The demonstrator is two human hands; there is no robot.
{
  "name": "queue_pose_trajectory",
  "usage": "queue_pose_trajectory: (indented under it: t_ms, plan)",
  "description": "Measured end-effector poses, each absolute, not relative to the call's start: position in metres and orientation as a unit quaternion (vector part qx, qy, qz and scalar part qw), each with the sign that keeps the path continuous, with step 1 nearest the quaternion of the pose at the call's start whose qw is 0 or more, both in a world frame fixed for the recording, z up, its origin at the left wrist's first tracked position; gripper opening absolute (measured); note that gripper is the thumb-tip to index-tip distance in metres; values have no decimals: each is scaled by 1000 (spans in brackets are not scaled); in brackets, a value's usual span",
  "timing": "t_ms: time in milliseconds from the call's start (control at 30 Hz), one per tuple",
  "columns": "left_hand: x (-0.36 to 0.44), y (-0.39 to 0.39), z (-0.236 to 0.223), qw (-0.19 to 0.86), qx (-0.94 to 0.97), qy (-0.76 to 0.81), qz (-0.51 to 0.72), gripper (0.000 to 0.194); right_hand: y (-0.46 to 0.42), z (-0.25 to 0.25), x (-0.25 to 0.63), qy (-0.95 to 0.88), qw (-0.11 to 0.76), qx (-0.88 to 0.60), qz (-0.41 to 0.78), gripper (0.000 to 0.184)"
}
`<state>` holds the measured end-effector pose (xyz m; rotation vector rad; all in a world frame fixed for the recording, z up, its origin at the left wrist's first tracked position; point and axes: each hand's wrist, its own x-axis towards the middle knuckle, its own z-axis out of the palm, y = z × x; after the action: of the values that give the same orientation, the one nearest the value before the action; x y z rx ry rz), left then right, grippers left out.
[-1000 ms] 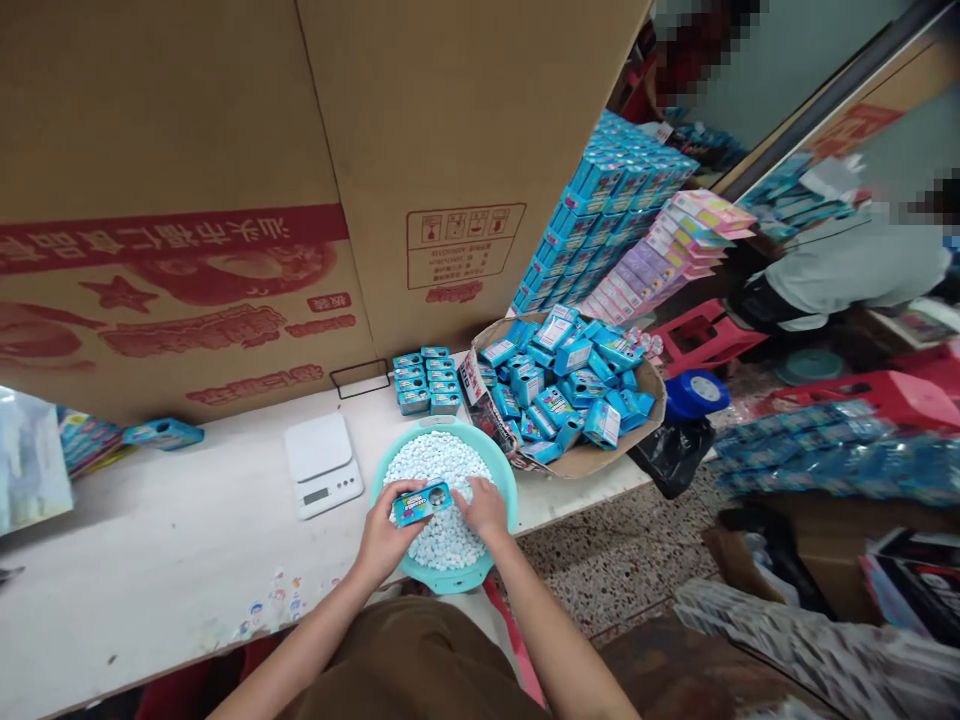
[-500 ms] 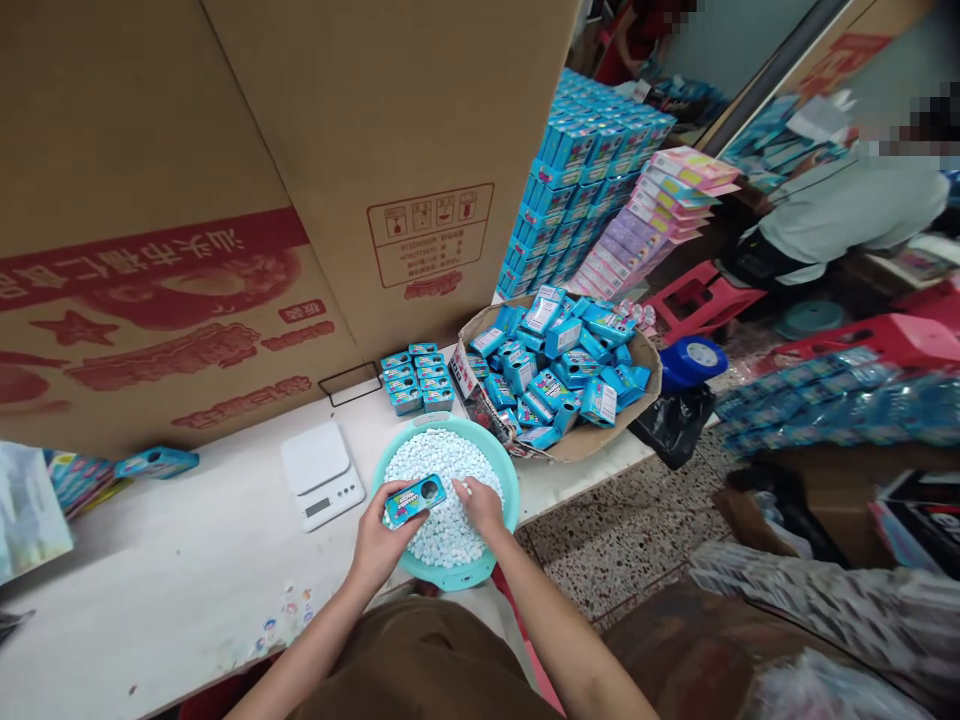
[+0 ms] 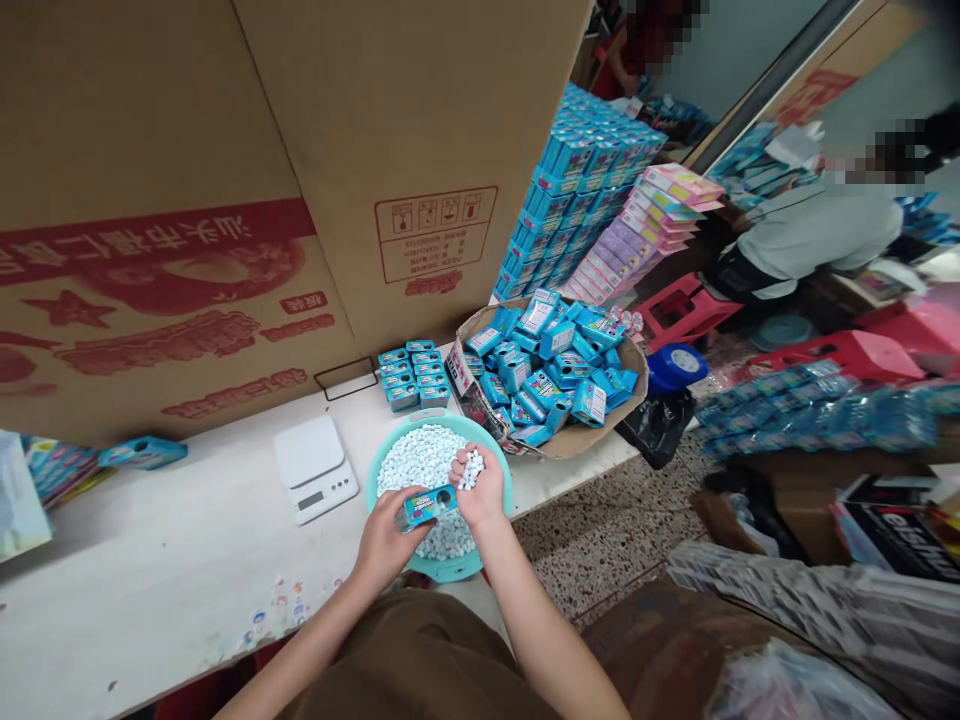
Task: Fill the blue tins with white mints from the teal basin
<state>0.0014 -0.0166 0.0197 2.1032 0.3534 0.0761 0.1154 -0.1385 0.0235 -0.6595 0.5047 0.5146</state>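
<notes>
My left hand (image 3: 388, 538) is closed around a small blue candy box (image 3: 430, 505), which has a dark round hole near its right end. Cupped palm up, my right hand (image 3: 481, 486) holds a heap of small white candies (image 3: 471, 470) beside the box. Both hands are over a turquoise basin (image 3: 375, 455) full of loose pale candies (image 3: 420, 455). Behind the basin, several small blue boxes (image 3: 418, 375) stand in two rows with their holes showing.
A white kitchen scale (image 3: 315, 465) lies left of the basin. To the right, a cut-down carton (image 3: 634, 400) is heaped with blue boxes. Large brown cartons (image 3: 300, 130) wall off the back. A person in a light shirt (image 3: 825, 235) sits at far right.
My right hand has come up out of the candies, turned palm up, and now carries a handful. My left hand has brought the box slightly right, closer to it.
</notes>
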Motion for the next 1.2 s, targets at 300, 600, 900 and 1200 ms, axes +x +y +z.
queue_pose_trajectory:
  t_ms: [300,600,900,1200]
  plan:
    - [1,-17,25,518,834,188,-1,41,-127,45,93,204,869,-402,203,17]
    - [2,-23,42,505,847,165,18,40,-132,55,91,137,853,-459,207,22]
    - [9,-21,39,508,841,186,22,43,-125,62,84,97,860,-483,134,34]
    - [9,-26,38,580,792,193,18,42,-130,63,81,52,857,-497,125,36]
